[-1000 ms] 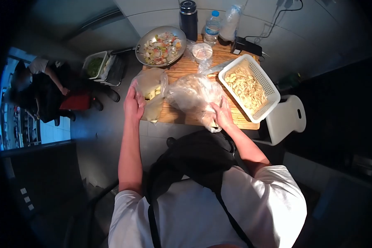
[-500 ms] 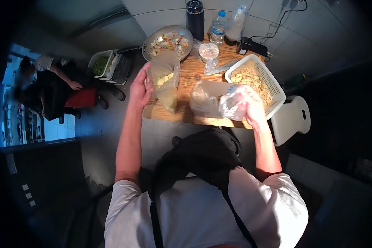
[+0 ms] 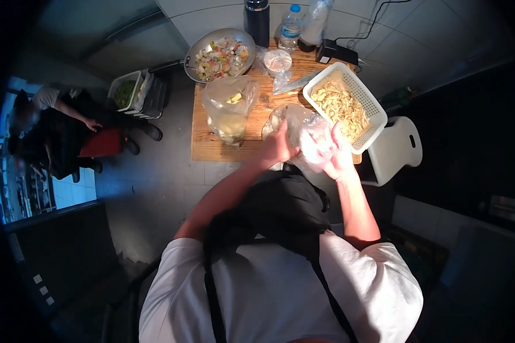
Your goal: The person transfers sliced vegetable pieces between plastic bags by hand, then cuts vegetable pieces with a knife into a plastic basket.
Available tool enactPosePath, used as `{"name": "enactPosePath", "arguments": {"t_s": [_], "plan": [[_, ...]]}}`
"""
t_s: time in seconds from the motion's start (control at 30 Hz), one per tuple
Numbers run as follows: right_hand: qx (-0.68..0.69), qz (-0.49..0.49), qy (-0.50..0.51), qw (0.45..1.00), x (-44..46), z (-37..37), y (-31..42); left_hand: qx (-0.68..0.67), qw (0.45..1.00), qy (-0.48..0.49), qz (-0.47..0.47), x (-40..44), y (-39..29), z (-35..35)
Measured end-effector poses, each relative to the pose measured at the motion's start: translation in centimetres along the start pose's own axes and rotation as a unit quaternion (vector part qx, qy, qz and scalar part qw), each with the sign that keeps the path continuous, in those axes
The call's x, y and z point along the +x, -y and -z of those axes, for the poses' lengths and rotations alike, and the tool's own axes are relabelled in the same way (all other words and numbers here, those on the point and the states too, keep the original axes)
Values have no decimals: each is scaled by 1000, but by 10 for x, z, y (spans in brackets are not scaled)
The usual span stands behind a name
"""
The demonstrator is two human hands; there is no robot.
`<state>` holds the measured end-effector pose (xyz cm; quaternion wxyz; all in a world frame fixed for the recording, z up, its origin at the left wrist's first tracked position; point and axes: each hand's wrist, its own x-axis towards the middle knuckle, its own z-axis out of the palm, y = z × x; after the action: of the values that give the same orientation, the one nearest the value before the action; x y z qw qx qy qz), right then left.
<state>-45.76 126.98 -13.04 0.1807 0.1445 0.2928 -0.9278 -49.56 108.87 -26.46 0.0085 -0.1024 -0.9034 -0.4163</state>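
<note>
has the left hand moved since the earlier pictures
Yes, the left hand has moved right relative to the wooden table, away from the cloudy bag and toward the white basket.

Plastic bag [image 3: 311, 137]: clear thin film, crumpled, glaring white where light strikes it
Contents: too washed out to tell
Pose: bunched up between the left hand [image 3: 277, 146] and right hand [image 3: 341, 158], fingers on either side
Place: at the counter's [image 3: 201, 143] near edge, just left of the white basket [image 3: 377, 127]
</note>
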Motion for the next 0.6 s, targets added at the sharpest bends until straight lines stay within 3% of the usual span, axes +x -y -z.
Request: {"name": "enactPosePath", "arguments": {"t_s": [0.03, 0.1, 0.17, 0.2, 0.23, 0.27, 0.33, 0.37, 0.47, 0.53, 0.6], "plan": [[2, 24, 23, 999, 0, 11, -2, -10, 999, 38, -4, 5, 4, -4], [0, 90, 55, 994, -5, 33, -3, 99, 988, 116, 13, 7, 8, -1], [-59, 122, -43, 990, -20, 23, 9, 194, 970, 41, -143, 7, 20, 23], [-84, 135, -97, 983, -29, 22, 10, -13, 1000, 5, 15, 6, 28, 30], [-94, 144, -122, 978, -32, 36, 8, -215, 960, -33, 178, 5, 34, 36], [-72, 145, -127, 979, -36, 48, 3, -351, 914, -21, 205, 3, 38, 40], [-33, 146, -129, 980, -41, 73, -12, -597, 763, -5, 247, -2, 34, 53], [-37, 120, -102, 987, -41, 97, -20, -690, 635, -39, 345, 2, 15, 64], [-29, 104, -206, 973, -45, 76, -28, -667, 619, -68, 409, 7, 12, 69], [-28, 83, -179, 980, -43, 79, -30, -746, 624, 49, 226, -8, 97, 50], [-21, 86, -166, 982, -37, 70, -33, -645, 731, 73, 210, -17, 100, 50]]}}
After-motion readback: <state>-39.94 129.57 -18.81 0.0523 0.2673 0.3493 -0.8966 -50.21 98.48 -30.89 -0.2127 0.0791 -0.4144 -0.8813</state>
